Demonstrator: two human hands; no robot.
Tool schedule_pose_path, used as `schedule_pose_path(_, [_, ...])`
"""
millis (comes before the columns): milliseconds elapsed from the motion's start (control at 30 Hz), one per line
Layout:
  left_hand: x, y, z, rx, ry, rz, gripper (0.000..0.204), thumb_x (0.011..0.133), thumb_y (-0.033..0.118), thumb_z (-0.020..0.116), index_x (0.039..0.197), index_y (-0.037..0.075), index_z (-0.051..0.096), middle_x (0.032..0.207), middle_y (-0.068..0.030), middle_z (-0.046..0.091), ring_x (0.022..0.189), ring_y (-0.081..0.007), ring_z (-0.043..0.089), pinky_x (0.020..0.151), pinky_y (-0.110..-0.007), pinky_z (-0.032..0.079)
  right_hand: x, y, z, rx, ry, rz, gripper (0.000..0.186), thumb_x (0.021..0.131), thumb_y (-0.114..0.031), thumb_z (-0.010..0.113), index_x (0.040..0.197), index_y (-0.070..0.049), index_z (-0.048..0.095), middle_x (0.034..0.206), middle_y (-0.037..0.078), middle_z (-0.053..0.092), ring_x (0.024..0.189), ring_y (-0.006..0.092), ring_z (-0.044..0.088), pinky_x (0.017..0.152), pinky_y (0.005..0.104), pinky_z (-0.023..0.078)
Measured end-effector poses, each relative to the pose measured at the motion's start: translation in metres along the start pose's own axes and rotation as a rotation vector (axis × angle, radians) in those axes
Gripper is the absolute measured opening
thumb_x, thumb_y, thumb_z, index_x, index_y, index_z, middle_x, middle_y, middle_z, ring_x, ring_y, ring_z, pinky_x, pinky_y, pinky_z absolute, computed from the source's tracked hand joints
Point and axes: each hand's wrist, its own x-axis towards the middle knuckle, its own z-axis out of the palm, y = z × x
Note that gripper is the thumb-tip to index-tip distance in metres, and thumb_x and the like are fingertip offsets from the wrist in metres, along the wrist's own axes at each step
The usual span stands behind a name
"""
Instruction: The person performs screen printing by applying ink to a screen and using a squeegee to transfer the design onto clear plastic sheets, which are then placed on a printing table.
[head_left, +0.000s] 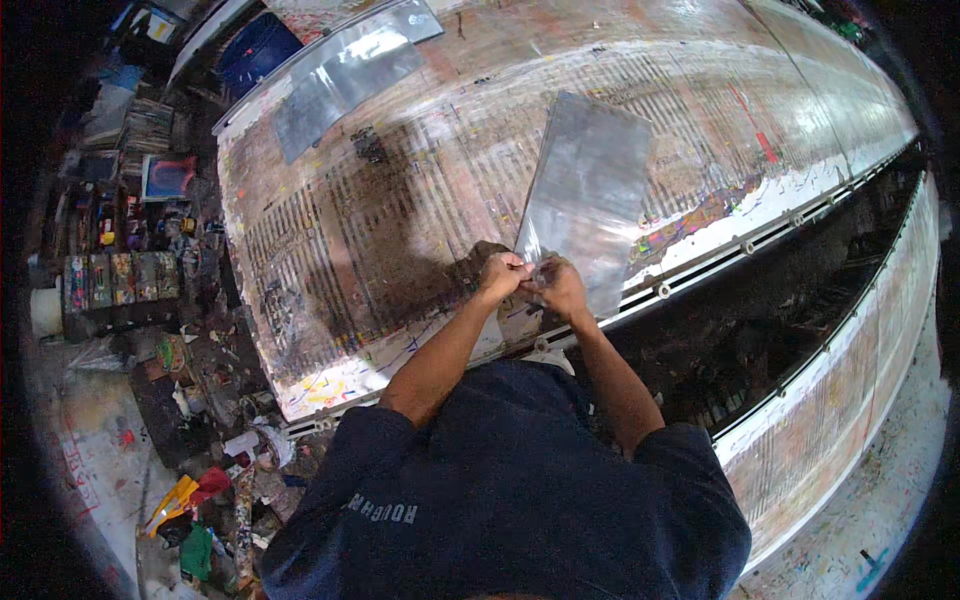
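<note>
A grey, shiny rectangular sheet (590,195) lies tilted over the paint-stained long table (400,200). My left hand (503,275) and my right hand (560,287) are pressed together at the sheet's near corner, both pinching its edge. The fingers are curled tight, and what sits between them besides the sheet cannot be made out. My dark blue shirt fills the lower middle of the view.
More grey sheets (345,75) lie at the table's far left end, next to a blue bin (255,50). A white rail with round fittings (745,245) runs along the table's near edge. Cluttered jars, boxes and rags (150,280) cover the floor at left. A second long table (850,380) runs at right.
</note>
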Motion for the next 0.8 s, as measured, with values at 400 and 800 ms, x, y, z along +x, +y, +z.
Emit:
schedule_pose_path(400, [-0.012, 0.005, -0.011, 0.278, 0.048, 0.111, 0.027, 0.091, 0.026, 0.067, 0.087, -0.001, 0.071, 0.075, -0.0059, 0.069, 0.067, -0.013, 0.061, 0.063, -0.032, 0.049, -0.014, -0.014, 0.021, -0.222, 0.083, 0.085, 0.032, 0.071, -0.036, 0.082, 0.087, -0.012, 0.069, 0.106, 0.014, 0.069, 0.099, 0.0339, 0.065, 0.091, 0.0433, 0.045])
schedule_pose_path(800, [-0.028, 0.008, -0.013, -0.051, -0.119, -0.118, 0.021, 0.093, 0.024, 0.069, 0.097, 0.003, 0.069, 0.084, -0.0017, 0.066, 0.078, -0.0114, 0.061, 0.069, -0.028, 0.051, -0.016, 0.006, 0.017, 0.065, -0.094, 0.246, 0.053, 0.07, -0.055, 0.079, 0.097, -0.01, 0.075, 0.096, 0.014, 0.073, 0.091, 0.0308, 0.07, 0.089, 0.044, 0.047])
